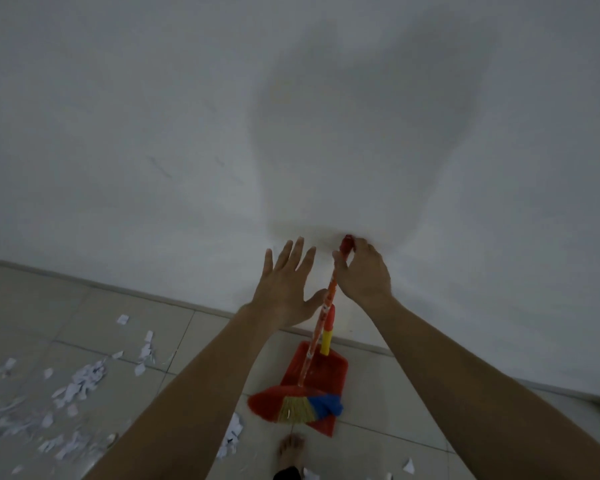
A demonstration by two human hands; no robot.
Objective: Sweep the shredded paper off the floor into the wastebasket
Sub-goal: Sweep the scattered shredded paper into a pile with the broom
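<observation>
Nearest the camera, a bare foot (291,448) stands on the tiled floor (378,455), with single paper scraps lying beside it. The shredded paper (80,382) is scattered over the tiles at lower left, densest in a heap well left of the tools; a smaller cluster lies partly hidden behind the left forearm. The broom (300,405), with red, straw-coloured and blue bristles, stands on the floor in front of a red dustpan (321,370) that leans upright against the white wall (153,133). The dustpan's yellow-and-red handle (327,332) points upward. The right hand (362,271) grips the top end of the broom's orange stick, fingers curled round it. The left hand (288,284) is spread flat, fingers straight, holding nothing, thumb just beside the stick.
</observation>
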